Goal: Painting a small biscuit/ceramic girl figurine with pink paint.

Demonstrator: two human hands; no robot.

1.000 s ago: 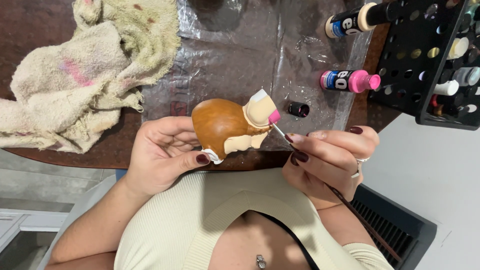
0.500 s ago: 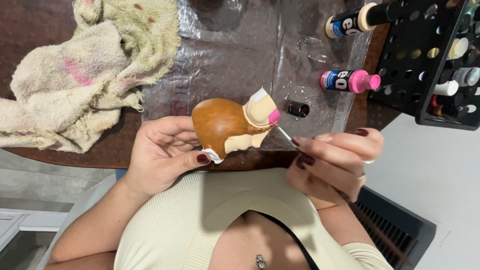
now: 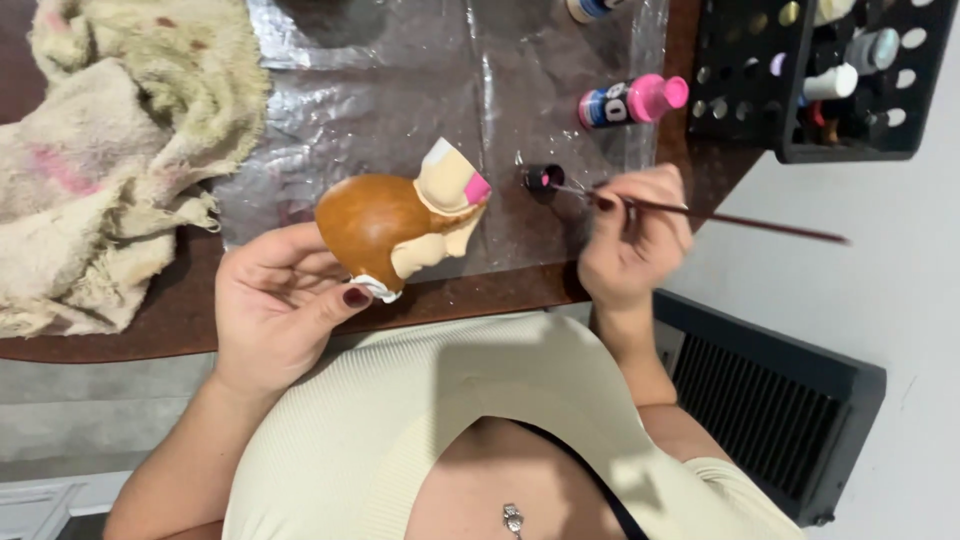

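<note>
My left hand holds a small ceramic figurine with brown hair, a cream face and a pink-tipped cream bow, just above the table edge. My right hand grips a thin paintbrush whose tip dips into a small black paint cap lying on clear plastic sheeting. The brush handle points away to the right. A pink-capped paint bottle lies on its side behind the cap.
A stained cream towel is bunched on the left of the dark wooden table. A black rack with several paint bottles stands at the back right. A dark floor vent sits below right.
My right hand moved the brush away from the figurine's pink bow and over to the black paint cap. The figurine stays in my left hand. The camera view shifted slightly.
</note>
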